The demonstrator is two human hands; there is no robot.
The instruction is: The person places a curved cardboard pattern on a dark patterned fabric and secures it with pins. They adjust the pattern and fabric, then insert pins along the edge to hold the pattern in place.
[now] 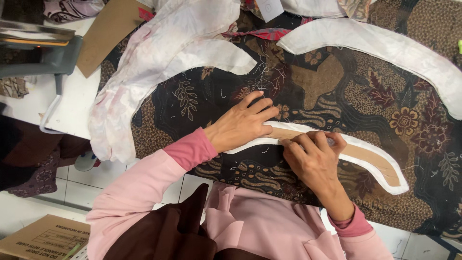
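My left hand (240, 126) lies flat, fingers spread, on the brown card pattern (370, 161) and the white cloth strip (385, 179) under it, on the dark flowery fabric (337, 91). My right hand (313, 159) pinches something small; I cannot tell what. If my left hand lifts, the pattern could slide crooked.

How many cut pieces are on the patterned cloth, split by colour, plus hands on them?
White curved fabric pieces: 3, namely the left one, the upper right one and the one under the template
Brown cardboard template: 1
Hands pressing on it: 2, the left hand and the right hand
Total: 6
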